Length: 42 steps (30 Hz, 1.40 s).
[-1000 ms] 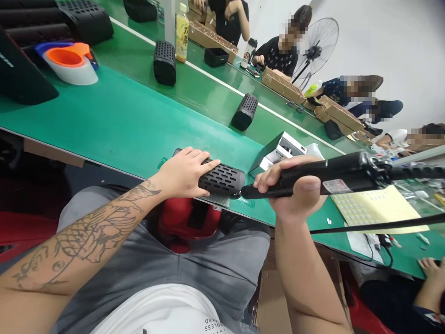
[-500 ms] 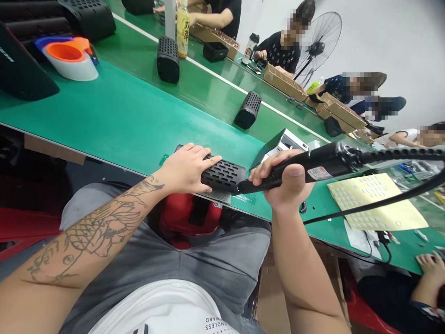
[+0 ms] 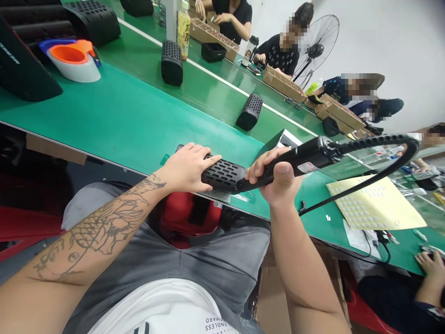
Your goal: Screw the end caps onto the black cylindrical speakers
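My left hand (image 3: 189,168) lies over a black housing with slotted holes (image 3: 226,173), its thumb and fingers gripping the sides. The housing lies on its side at the table's front edge, and its left part is mostly hidden under the hand. In my right hand (image 3: 280,183) is a black corded electric screwdriver (image 3: 309,157), fingers wrapped round its body. It is held at a slant, with its tip against the right end of the housing. The exact contact point is too small to make out.
Behind my right hand stands a small box (image 3: 283,139). To the right lies a yellow sticker sheet (image 3: 375,204), with the screwdriver's cable (image 3: 347,191) crossing above it. More black housings (image 3: 172,65) stand farther back. An orange-and-white tape dispenser (image 3: 74,62) sits at left. Co-workers sit across the table.
My right hand and the screwdriver have shifted slightly left, and the cable bends in a tighter loop. My left hand and the housing stay in place.
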{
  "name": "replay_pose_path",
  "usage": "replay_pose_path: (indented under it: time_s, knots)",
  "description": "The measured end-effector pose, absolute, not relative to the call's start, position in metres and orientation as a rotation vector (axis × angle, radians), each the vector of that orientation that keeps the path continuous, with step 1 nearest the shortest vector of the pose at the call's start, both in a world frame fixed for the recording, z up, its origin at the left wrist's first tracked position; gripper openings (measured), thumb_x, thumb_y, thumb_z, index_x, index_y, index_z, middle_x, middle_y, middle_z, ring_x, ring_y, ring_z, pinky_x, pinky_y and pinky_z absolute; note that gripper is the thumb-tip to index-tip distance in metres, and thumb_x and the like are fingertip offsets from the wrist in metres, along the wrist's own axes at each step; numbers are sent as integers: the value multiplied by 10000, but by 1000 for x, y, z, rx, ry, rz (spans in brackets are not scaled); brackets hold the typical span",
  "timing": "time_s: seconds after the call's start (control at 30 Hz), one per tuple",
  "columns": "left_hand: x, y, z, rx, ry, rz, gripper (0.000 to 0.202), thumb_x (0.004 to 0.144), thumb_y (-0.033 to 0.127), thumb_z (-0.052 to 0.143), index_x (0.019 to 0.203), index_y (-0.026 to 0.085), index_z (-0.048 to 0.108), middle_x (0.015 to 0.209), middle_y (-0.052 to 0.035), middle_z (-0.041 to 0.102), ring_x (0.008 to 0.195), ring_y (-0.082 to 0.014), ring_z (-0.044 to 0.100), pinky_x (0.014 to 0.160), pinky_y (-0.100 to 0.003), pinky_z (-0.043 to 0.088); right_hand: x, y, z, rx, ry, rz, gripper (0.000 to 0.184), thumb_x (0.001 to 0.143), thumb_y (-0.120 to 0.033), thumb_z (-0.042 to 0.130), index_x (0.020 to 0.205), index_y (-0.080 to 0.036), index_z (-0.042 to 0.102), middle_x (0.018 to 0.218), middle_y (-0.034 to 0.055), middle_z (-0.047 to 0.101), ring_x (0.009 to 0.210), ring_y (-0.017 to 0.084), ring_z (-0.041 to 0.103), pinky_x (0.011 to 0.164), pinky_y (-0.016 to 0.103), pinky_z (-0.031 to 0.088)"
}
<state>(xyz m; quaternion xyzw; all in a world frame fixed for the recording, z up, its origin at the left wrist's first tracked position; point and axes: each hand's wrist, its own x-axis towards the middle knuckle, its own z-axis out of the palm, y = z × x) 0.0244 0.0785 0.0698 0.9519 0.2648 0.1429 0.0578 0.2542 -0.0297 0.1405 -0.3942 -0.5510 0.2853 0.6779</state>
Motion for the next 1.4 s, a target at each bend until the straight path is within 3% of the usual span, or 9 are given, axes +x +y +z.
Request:
replay_pose_path:
  time_s: [0.2, 0.3, 0.4, 0.57, 0.7, 0.8, 0.97, 1.17, 1.4]
  knots:
    - [25, 77, 68, 2891, 831, 454, 972, 924, 600, 944, 1781, 215, 694, 1599, -224, 763, 1469, -463, 710, 1305, -589, 492, 258, -31, 148, -969, -1209, 584, 619, 887, -815, 991, 868, -271, 695, 620, -69, 654, 455, 160, 633, 506, 334, 626]
    - [29, 73, 68, 2891, 862, 436, 975, 940, 612, 932, 1787, 196, 685, 1587, -234, 769, 1445, -466, 714, 1296, -589, 493, 278, -27, 158, -1023, -1086, 390, 614, 980, -868, 859, 911, -280, 699, 628, -68, 613, 469, 186, 645, 499, 365, 621]
    - [34, 66, 67, 2888, 917, 412, 993, 964, 626, 921, 1800, 156, 664, 1581, -258, 774, 1421, -484, 717, 1285, -603, 493, 317, -13, 164, -1107, -956, 61, 520, 1079, -783, 778, 917, -294, 706, 652, -50, 611, 489, 200, 640, 487, 374, 575]
    - [39, 65, 78, 2852, 971, 313, 937, 1052, 688, 852, 1800, 156, 666, 1595, -251, 790, 1445, -467, 741, 1265, -553, 514, 379, 13, 151, -1241, -879, -259, 449, 1060, -659, 834, 857, -318, 623, 595, -62, 602, 469, 190, 618, 478, 358, 498]
    - [35, 90, 92, 2729, 1033, 283, 743, 1213, 667, 607, 1824, 247, 662, 1661, -147, 798, 1422, -375, 805, 1159, -427, 588, 385, 12, 137, -1329, -841, -224, 500, 1071, -688, 771, 798, -298, 617, 600, -58, 612, 494, 181, 652, 522, 334, 554]
    - [35, 112, 93, 2665, 1170, 375, 716, 1236, 636, 543, 1825, 248, 665, 1708, -133, 780, 1433, -363, 816, 1139, -408, 615, 376, 3, 137, -1339, -862, -180, 502, 1077, -674, 768, 785, -288, 635, 618, -58, 614, 511, 178, 670, 529, 323, 569]
    - [38, 126, 84, 2482, 1241, 386, 678, 1205, 643, 555, 1697, 234, 783, 1482, -108, 904, 1348, -333, 850, 1075, -392, 662, 344, -11, 156, -1265, -838, -116, 515, 1044, -703, 826, 805, -280, 656, 625, -61, 601, 493, 174, 654, 471, 316, 561]
    - [39, 117, 90, 2446, 1266, 256, 714, 1208, 656, 511, 1764, 265, 728, 1633, -110, 849, 1487, -353, 807, 1223, -435, 639, 269, -28, 180, -970, -963, 126, 545, 1078, -778, 791, 903, -269, 708, 623, -74, 572, 452, 176, 635, 465, 335, 599]
    - [42, 114, 93, 2414, 1315, 225, 685, 1245, 636, 471, 1799, 302, 695, 1724, -82, 800, 1562, -337, 774, 1288, -427, 604, 205, -16, 162, -808, -1193, 433, 510, 1040, -775, 873, 974, -281, 763, 639, -58, 653, 442, 175, 623, 458, 340, 573]
